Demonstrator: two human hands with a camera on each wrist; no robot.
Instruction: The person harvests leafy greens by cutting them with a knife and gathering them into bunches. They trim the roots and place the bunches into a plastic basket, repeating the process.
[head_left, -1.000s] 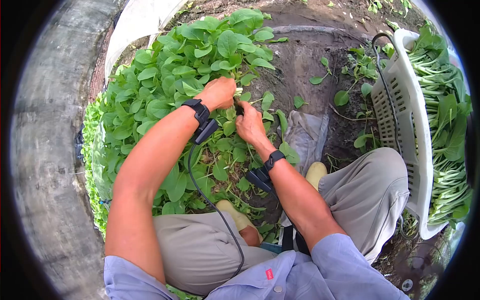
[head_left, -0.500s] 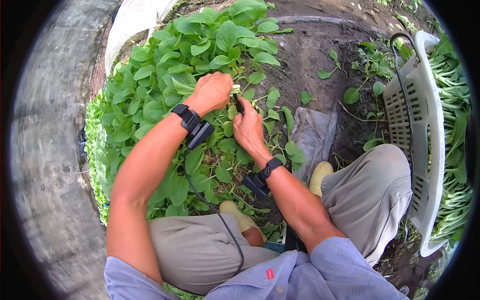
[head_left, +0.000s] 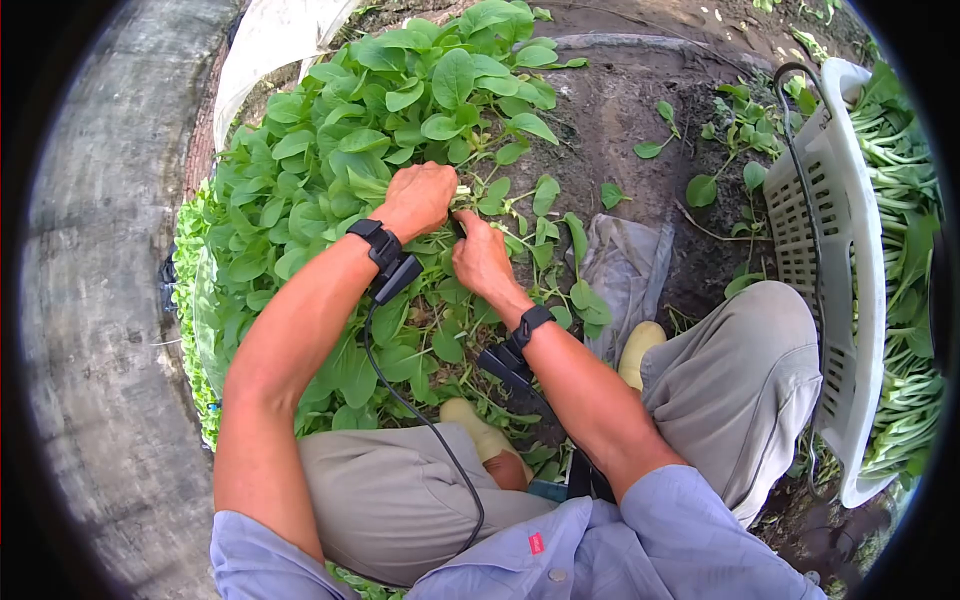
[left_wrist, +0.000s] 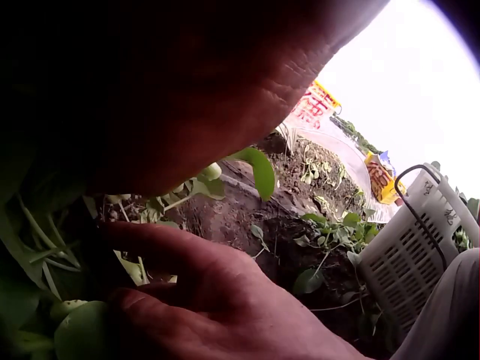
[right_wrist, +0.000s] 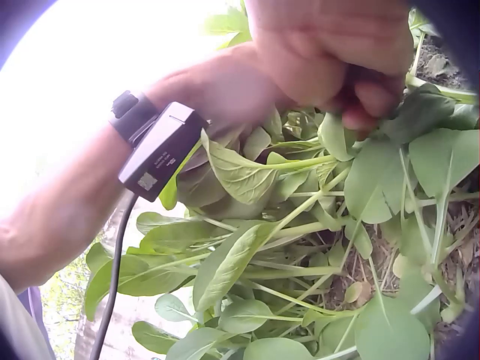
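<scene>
My left hand point(head_left: 418, 198) grips a bunch of leafy greens, its pale cut stem ends point(head_left: 462, 192) poking out on the right side of the fist. Just below and to the right, my right hand point(head_left: 482, 258) holds a slim dark tool point(head_left: 458, 228), knife-like in shape and mostly hidden by the fingers. In the left wrist view the right hand point(left_wrist: 225, 300) comes in close under the left palm, near the stems. The right wrist view has the left hand point(right_wrist: 322, 56) curled over standing leafy plants point(right_wrist: 300, 217).
A dense bed of greens point(head_left: 330, 170) spreads ahead and to the left. On the right, a white slatted basket point(head_left: 838, 290) is filled with harvested greens point(head_left: 905, 250). Loose leaves and a grey plastic sheet point(head_left: 620, 265) lie on the soil between. A cable point(head_left: 400, 390) hangs from my left wrist.
Both hands have shifted a little left, staying close together, and the left is slightly lower. The view has also turned slightly, so the basket sits further right than at first.
</scene>
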